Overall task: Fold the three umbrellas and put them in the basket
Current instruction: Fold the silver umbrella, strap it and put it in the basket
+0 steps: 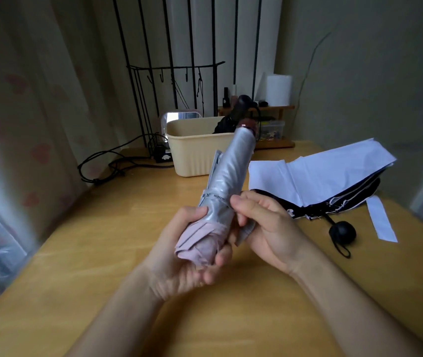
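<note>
"Left grip (179, 264) first: what has it got?"

"Its fingers are curled round the near end of the rolled silver fabric umbrella (227, 176) with the pale pink lining. The umbrella is held in the air, its dark red far end tilted up and away toward the basket. The right grip (269, 228) is on it too, with thumb and fingers curled against the umbrella's side over a grey flap of fabric, just beside the left one."

"And the rest, biggest down?"

"The broad light wooden surface (89, 266) carries everything. On its right half lies the white-topped, black-lined umbrella (334, 173), its canopy loose and flattened, not rolled. Toward the far edge stands the cream ribbed plastic basket (195, 155), upright, with the folded black umbrella (227, 123) leaning inside and its handle above the rim."

"Anything smaller?"

"The white umbrella's loose white strap (383, 220) trails toward the near right. Its round black knob handle (342, 231) rests on the wood near the strap — a thin black wrist loop lies off the knob."
</note>
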